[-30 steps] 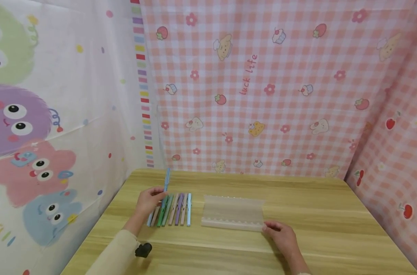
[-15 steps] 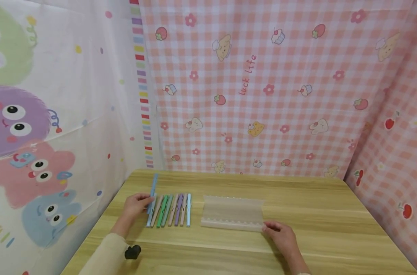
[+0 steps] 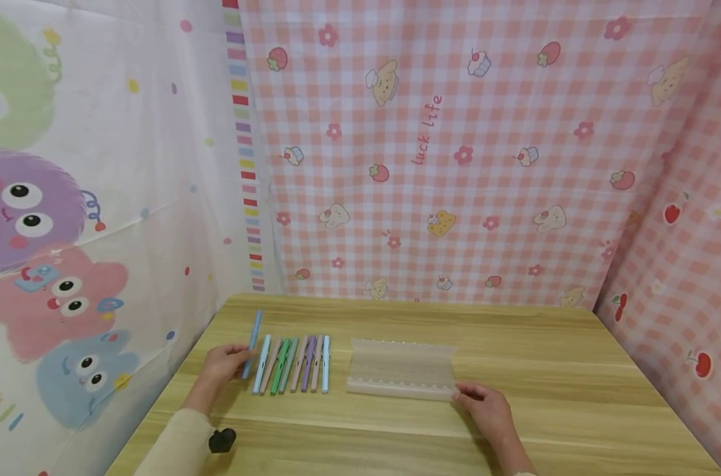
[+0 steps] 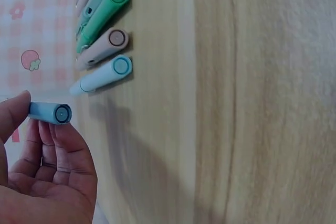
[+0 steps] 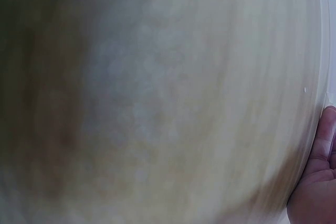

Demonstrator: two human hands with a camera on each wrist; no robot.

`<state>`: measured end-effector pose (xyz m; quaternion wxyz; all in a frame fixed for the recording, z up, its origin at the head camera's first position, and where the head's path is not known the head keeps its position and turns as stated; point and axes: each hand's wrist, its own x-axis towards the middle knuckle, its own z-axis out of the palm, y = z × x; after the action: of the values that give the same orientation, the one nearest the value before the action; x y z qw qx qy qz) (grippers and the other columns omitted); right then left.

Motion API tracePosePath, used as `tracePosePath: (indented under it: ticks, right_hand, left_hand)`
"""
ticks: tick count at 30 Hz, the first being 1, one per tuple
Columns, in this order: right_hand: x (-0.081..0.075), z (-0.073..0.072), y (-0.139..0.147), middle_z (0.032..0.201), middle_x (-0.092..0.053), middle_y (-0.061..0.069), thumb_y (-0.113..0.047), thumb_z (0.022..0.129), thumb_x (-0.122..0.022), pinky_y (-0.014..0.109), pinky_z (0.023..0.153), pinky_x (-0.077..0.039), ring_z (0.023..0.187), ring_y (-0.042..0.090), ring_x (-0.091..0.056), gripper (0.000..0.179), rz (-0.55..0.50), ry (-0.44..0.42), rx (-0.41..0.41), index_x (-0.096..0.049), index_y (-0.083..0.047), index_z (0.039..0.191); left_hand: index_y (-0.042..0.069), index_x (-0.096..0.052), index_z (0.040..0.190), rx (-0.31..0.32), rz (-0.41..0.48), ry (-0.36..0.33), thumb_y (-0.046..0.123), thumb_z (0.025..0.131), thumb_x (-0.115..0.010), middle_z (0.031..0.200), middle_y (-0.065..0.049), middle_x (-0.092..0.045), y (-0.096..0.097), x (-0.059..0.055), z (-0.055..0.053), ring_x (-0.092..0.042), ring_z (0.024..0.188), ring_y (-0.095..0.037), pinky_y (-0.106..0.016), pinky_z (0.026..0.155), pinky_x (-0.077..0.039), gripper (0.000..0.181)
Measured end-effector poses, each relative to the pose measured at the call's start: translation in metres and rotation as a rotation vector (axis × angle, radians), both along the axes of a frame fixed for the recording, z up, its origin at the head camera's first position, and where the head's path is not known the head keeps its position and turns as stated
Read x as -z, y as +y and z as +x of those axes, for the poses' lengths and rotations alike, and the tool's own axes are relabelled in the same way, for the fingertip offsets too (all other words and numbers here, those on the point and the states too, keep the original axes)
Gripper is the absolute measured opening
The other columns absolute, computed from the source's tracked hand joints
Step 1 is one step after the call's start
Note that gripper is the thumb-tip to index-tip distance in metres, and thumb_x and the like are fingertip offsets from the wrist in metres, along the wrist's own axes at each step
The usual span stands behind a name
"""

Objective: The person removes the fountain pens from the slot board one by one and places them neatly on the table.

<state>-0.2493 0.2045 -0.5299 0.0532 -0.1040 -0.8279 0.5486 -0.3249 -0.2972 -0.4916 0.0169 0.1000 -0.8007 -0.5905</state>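
Observation:
My left hand [image 3: 222, 367] pinches a blue pen [image 3: 253, 340] between thumb and fingers, tilted beside the left end of a pen row. In the left wrist view the round end of that blue pen [image 4: 50, 113] points toward the camera. The row holds a light blue pen [image 3: 262, 365], a green pen [image 3: 280, 367], a purple pen [image 3: 309, 363] and several others, side by side. My right hand [image 3: 490, 411] holds the near right corner of a translucent plastic sheet-like holder [image 3: 403, 363] with notched edges. Only part of the right hand [image 5: 317, 182] shows in the right wrist view.
The wood-grain table [image 3: 360, 436] carries everything. A pink checked cloth [image 3: 431, 165] hangs behind its far edge, and a white cartoon cloth [image 3: 158, 198] hangs at the left. A black object [image 3: 222, 440] sits at the left sleeve's wrist.
My left hand has carried the blue pen leftward and toward me, from over the row to outside its left end. The right hand and the plastic holder have stayed put.

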Motion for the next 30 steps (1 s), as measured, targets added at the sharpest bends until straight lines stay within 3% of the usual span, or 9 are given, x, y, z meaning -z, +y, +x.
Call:
tracePosePath:
  ticks: [10, 16, 26, 30]
  right_hand:
    - [0.000, 0.000, 0.000, 0.104, -0.072, 0.010, -0.018, 0.089, -0.076, 0.030, 0.082, -0.049, 0.101, 0.022, -0.063, 0.028, 0.011, 0.002, 0.001, -0.074, 0.003, 0.107]
    - [0.001, 0.000, 0.000, 0.103, -0.072, 0.011, -0.015, 0.088, -0.075, 0.025, 0.078, -0.049, 0.097, 0.018, -0.063, 0.027, 0.005, 0.014, 0.001, -0.073, 0.004, 0.107]
    - [0.002, 0.000, -0.001, 0.102, -0.073, 0.011, -0.015, 0.088, -0.075, 0.023, 0.075, -0.049, 0.094, 0.015, -0.062, 0.026, 0.020, 0.016, 0.005, -0.074, 0.003, 0.107]
    - [0.001, 0.000, -0.001, 0.102, -0.072, 0.011, -0.015, 0.088, -0.075, 0.024, 0.074, -0.049, 0.093, 0.015, -0.061, 0.026, 0.023, 0.015, 0.008, -0.074, 0.003, 0.107]
  left_hand:
    - [-0.015, -0.060, 0.113, -0.024, -0.009, -0.032, 0.009, 0.094, -0.065, 0.083, -0.007, -0.062, -0.008, 0.008, 0.000, -0.055, 0.071, -0.015, -0.027, 0.061, -0.047, 0.031]
    - [-0.013, -0.063, 0.107, -0.035, -0.009, -0.043, 0.010, 0.092, -0.068, 0.078, -0.002, -0.062, -0.011, 0.013, 0.001, -0.054, 0.069, -0.012, -0.026, 0.061, -0.047, 0.028]
    - [-0.013, -0.065, 0.106, -0.039, 0.029, -0.050, 0.010, 0.092, -0.068, 0.075, 0.001, -0.062, -0.014, 0.022, 0.003, -0.056, 0.067, -0.011, -0.025, 0.059, -0.048, 0.027]
    - [-0.013, -0.065, 0.104, -0.038, 0.082, -0.061, 0.009, 0.092, -0.068, 0.076, -0.001, -0.062, -0.014, 0.023, 0.003, -0.056, 0.067, -0.013, -0.025, 0.060, -0.050, 0.025]
